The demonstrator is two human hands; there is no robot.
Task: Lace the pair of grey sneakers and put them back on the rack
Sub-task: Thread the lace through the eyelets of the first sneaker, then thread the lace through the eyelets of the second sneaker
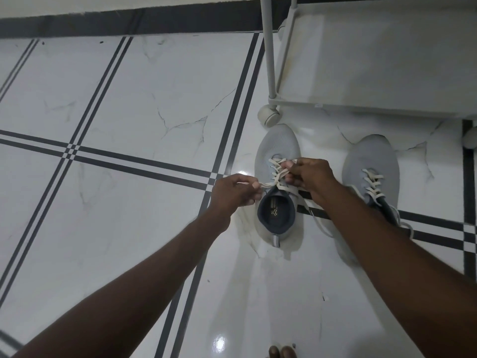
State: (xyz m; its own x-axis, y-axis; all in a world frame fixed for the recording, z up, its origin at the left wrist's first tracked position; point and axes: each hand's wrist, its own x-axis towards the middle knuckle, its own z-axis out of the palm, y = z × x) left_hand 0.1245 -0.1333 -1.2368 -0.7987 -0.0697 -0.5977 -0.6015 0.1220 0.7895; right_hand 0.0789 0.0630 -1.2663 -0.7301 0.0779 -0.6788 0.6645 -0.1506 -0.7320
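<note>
Nearest the camera, two toes (281, 352) show at 6 o'clock on the glossy tiled floor (129, 112), and both bare forearms reach forward from there. The left hand (233, 193) is closed, pinching one end of the lace (277, 177) and drawing it out toward 9 o'clock; the right hand (311, 177) is closed too, its fingertips gripping lace over the crossings on the tongue. Both hands sit over one sneaker (277, 187), which stands on the floor a little right of centre, heel toward the person and toe pointing to 12 o'clock — so its long axis runs straight away from the body, with the lace crossings running across it. The hands flank the shoe, left at its 9 o'clock side, right over its 3 o'clock edge, about equally near; the right covers the eyelets it works at, so I cannot tell how many remain unthreaded. I judge the lacing of this shoe to be near its top. The second sneaker (371, 182) stands at 3 o'clock, parallel, already laced, its loose ends trailing by the heel. Beyond both toes, at 1 o'clock, is the pale rack (374, 60) on castors — its bottom shelf looks bare, just past the shoes.
</note>
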